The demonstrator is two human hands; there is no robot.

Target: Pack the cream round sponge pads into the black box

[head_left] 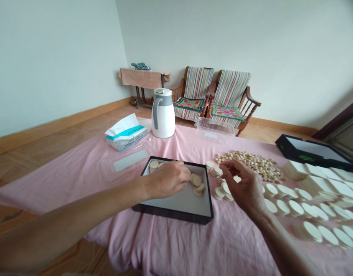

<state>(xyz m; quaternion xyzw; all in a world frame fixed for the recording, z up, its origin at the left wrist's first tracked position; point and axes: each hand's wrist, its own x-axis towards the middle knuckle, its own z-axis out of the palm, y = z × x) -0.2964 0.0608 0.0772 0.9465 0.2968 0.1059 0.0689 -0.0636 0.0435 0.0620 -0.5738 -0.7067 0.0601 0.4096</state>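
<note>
The left hand (pixel 167 180) curls over cream discs (pixel 196 180) inside a black-rimmed box (pixel 173 216), its fingers' grip hidden. The right hand (pixel 245 188) hangs half-open, fingertips (pixel 226 165) just above more discs (pixel 222 191) on a pink cloth (pixel 170 241).

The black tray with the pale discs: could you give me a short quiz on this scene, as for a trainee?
1. Which is inside the black tray: the left hand or the right hand?
2. True or false: the white jug stands to the right of the tissue box.
3. What colour is the cloth beneath the tray?

Key: 1. left hand; 2. true; 3. pink.
</note>
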